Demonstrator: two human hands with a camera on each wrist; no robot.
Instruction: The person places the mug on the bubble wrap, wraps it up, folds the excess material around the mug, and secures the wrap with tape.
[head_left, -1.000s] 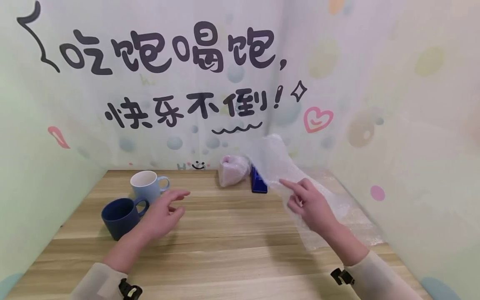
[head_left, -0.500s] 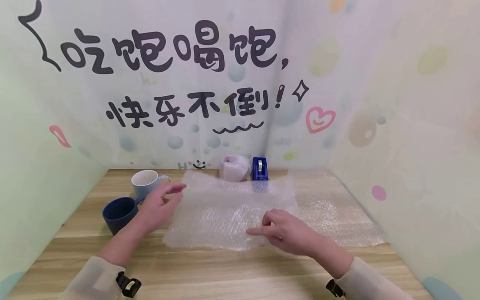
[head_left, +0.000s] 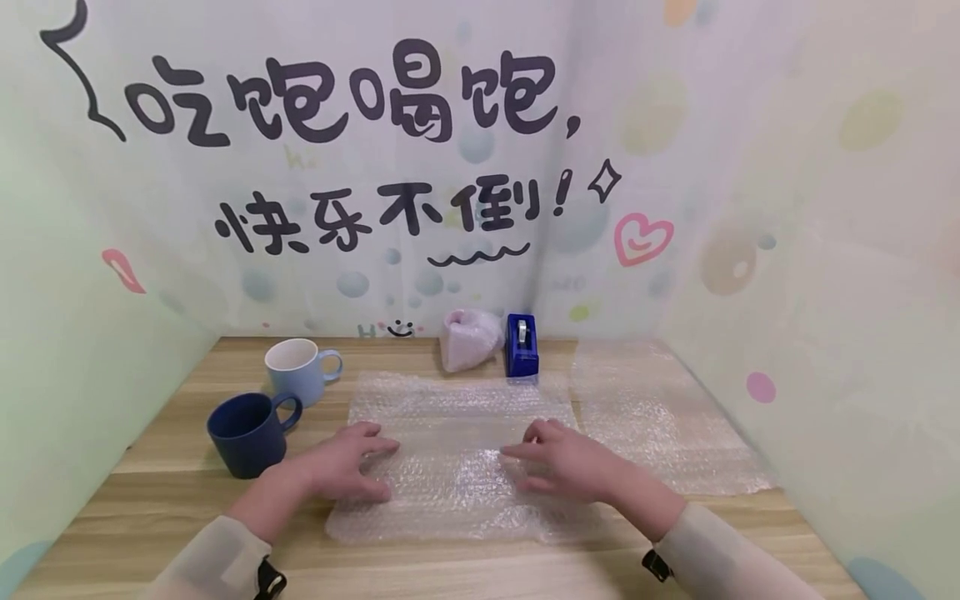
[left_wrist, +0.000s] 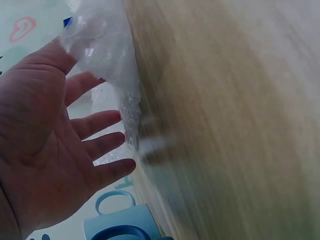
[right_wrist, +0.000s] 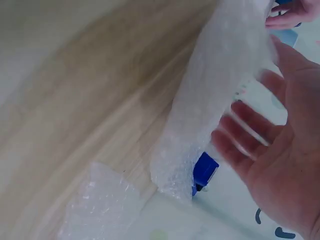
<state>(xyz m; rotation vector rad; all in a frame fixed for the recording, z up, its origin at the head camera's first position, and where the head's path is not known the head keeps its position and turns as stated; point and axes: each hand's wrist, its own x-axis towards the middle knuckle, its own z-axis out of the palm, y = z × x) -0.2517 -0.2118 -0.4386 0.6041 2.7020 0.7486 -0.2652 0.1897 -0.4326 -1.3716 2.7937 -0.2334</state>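
Observation:
A clear sheet of bubble wrap (head_left: 450, 492) lies spread on the wooden table before me. My left hand (head_left: 348, 467) is over its left part, fingers stretched and apart. Over the right part is my right hand (head_left: 573, 462), its fingers loosely extended. In the left wrist view the thumb of the left hand (left_wrist: 55, 130) is partly behind the bubble wrap (left_wrist: 107, 45). The right wrist view has the right hand (right_wrist: 280, 140) with fingers spread beside the wrap (right_wrist: 210, 85). Left of the sheet stand a navy mug (head_left: 247, 442) and a light blue mug (head_left: 298, 382).
Another bubble wrap sheet (head_left: 645, 433) lies at the right, reaching the right wall. Toward the back are a pinkish bundle in bubble wrap (head_left: 467, 346) and a blue tape dispenser (head_left: 522, 362). Printed walls (head_left: 480, 275) enclose the table (head_left: 420, 571) on the back and sides.
The raised bubble wrap swung left from the right side and came down on the table, nearer to me. My right hand moved left with it; my left hand moved from beside the mugs onto the sheet.

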